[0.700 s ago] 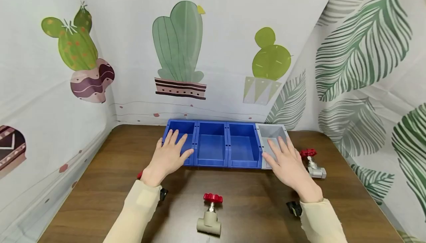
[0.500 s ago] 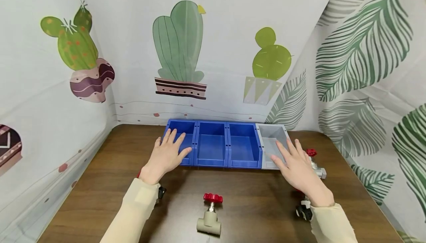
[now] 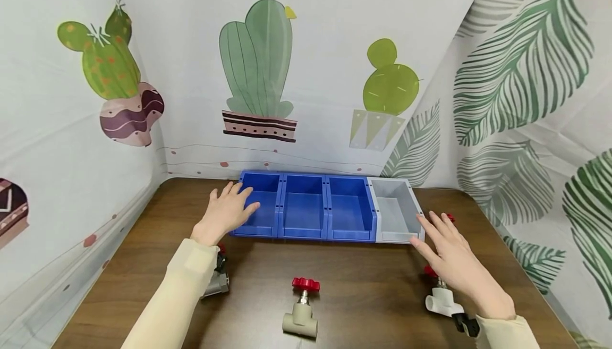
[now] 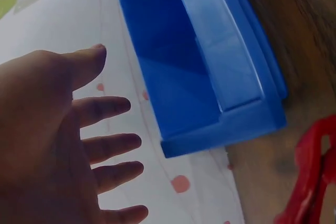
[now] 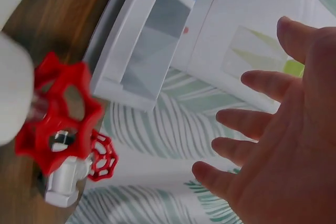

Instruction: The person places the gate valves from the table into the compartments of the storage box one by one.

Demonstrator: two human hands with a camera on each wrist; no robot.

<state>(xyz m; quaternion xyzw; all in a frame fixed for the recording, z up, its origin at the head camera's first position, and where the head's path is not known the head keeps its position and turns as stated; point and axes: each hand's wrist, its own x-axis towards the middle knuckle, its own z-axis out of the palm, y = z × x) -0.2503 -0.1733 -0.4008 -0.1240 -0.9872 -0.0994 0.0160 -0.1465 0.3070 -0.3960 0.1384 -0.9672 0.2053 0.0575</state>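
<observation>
My left hand [image 3: 221, 214] is spread over the left side of the leftmost blue bin [image 3: 255, 230], holding nothing. In the left wrist view, its fingers [image 4: 113, 146] are extended and apart beside that bin. My right hand [image 3: 456, 258] hovers at the front right corner of the grey bin [image 3: 396, 236], fingers spread, palm bare. Below it stands a white valve [image 3: 441, 302] with a red handwheel, partly covered by the hand. A silver valve [image 5: 65, 182] lies beyond it in the right wrist view. Under my left wrist is a grey metal valve [image 3: 218, 284], partly hidden.
Two more blue bins [image 3: 303, 232] sit between the leftmost and grey ones, all joined in a row at the back of the wooden table [image 3: 363, 296]. A beige valve [image 3: 301, 321] with a red handwheel stands front centre. A printed curtain [image 3: 325, 73] hangs behind.
Both hands have drawn apart: the left moved left, the right moved right and nearer the body. The grey metal valve and the white valve have come more into view. The bins stayed put.
</observation>
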